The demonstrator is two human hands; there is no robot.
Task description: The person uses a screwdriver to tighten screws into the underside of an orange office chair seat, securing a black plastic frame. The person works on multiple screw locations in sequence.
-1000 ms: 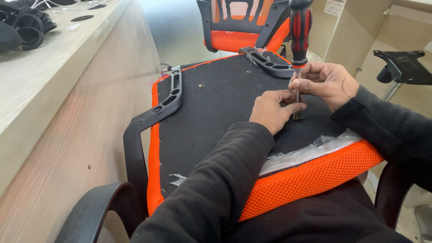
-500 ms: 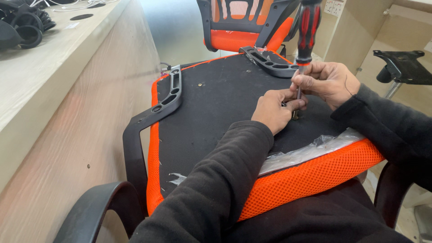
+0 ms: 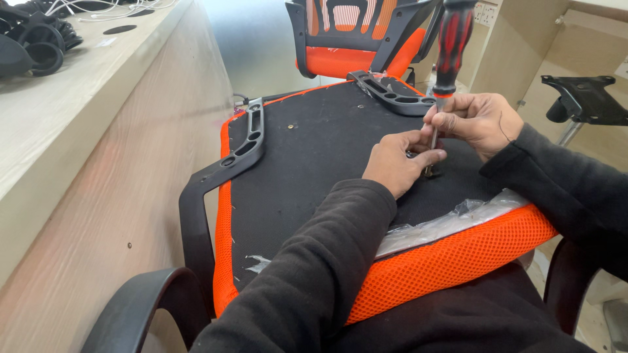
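An upturned orange mesh chair seat (image 3: 458, 261) with a black underside (image 3: 314, 170) lies in front of me. My right hand (image 3: 477, 121) grips the metal shaft of a red and black screwdriver (image 3: 451, 46), held upright with its tip on the black underside. My left hand (image 3: 396, 163) rests on the seat, its fingers pinched around the screwdriver tip and a small screw there. A black armrest bracket (image 3: 242, 147) lies along the seat's left edge. Another black bracket (image 3: 392, 95) sits at its far right corner.
A pale wooden desk (image 3: 98, 144) runs along the left, with black parts (image 3: 33, 39) and cables on top. An orange and black chair back (image 3: 353, 39) stands behind the seat. A black chair mechanism plate (image 3: 589, 98) is at the right. A black armrest (image 3: 137, 307) curves at the lower left.
The screwdriver handle has shifted slightly right and stands more upright. Both hands stay at the same spot on the seat.
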